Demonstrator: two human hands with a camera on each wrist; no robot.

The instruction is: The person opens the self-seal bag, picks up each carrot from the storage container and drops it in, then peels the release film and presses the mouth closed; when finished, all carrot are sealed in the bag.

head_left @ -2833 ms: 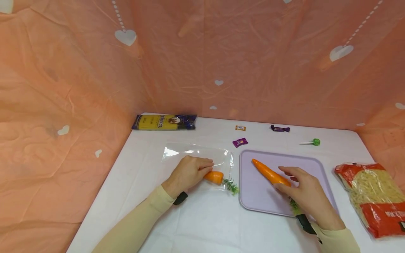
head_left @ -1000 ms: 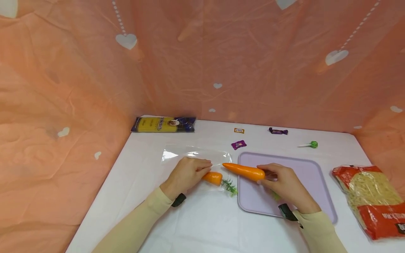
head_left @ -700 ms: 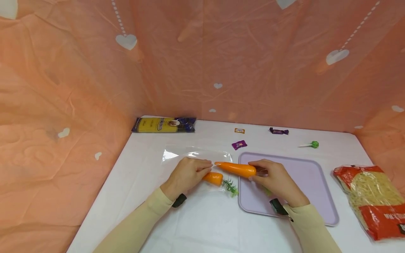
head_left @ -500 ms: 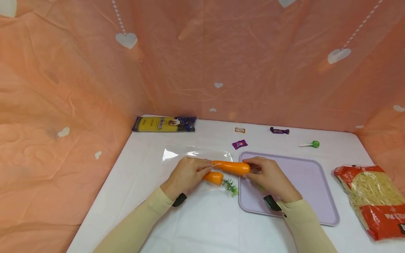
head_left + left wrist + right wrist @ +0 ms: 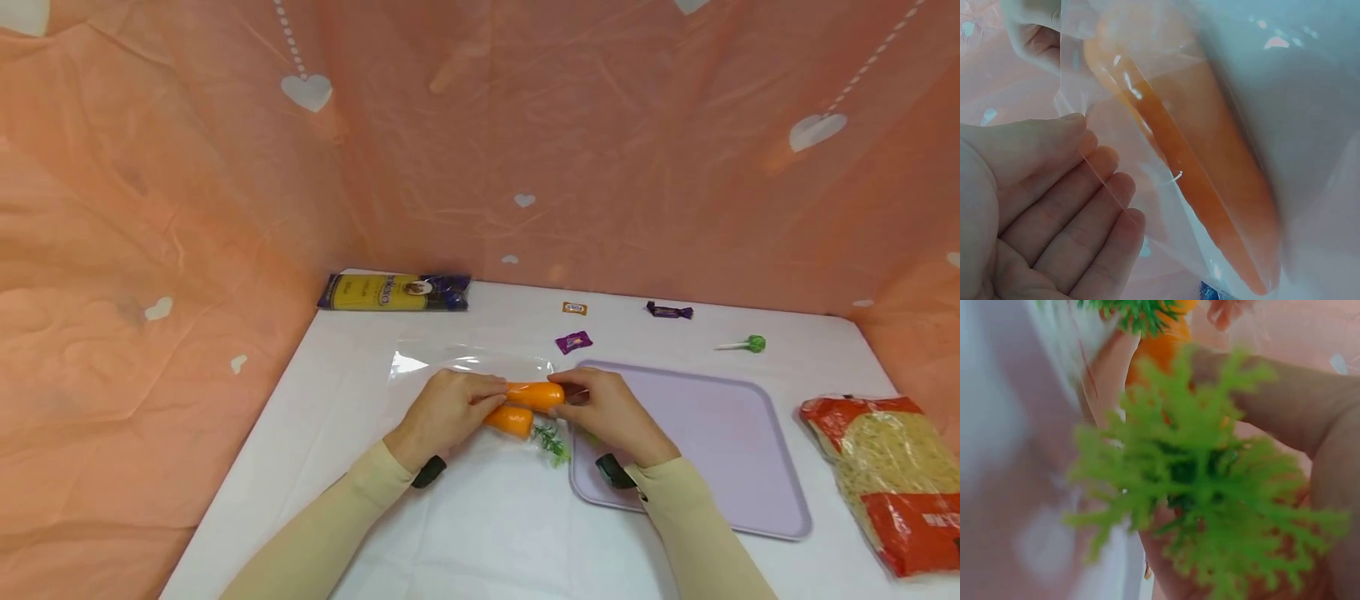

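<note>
In the head view my left hand (image 5: 442,414) pinches the edge of a clear plastic bag (image 5: 431,357) between thumb and fingers. One orange toy carrot (image 5: 512,422) lies in the bag, its green leafy top sticking out at the right. My right hand (image 5: 615,417) grips a second carrot (image 5: 537,394) at its thick end, with the narrow part running into the bag's mouth. Its blurred leaves (image 5: 1200,475) fill the right wrist view, over the palm. Through the film, the left wrist view shows orange carrot bodies (image 5: 1210,194) overlapping; the tip of the second is hidden by my left hand from above.
A lilac tray (image 5: 697,450) sits under and beyond my right wrist. Behind are a spaghetti pack (image 5: 390,292), wrapped candies (image 5: 573,342) and a green lollipop (image 5: 754,342). A red pasta bag (image 5: 892,483) lies at the right of the white table (image 5: 487,533).
My right hand has taken the second carrot off the tray and moved left, bringing it tip first into the bag's mouth. My left hand has stayed at the bag.
</note>
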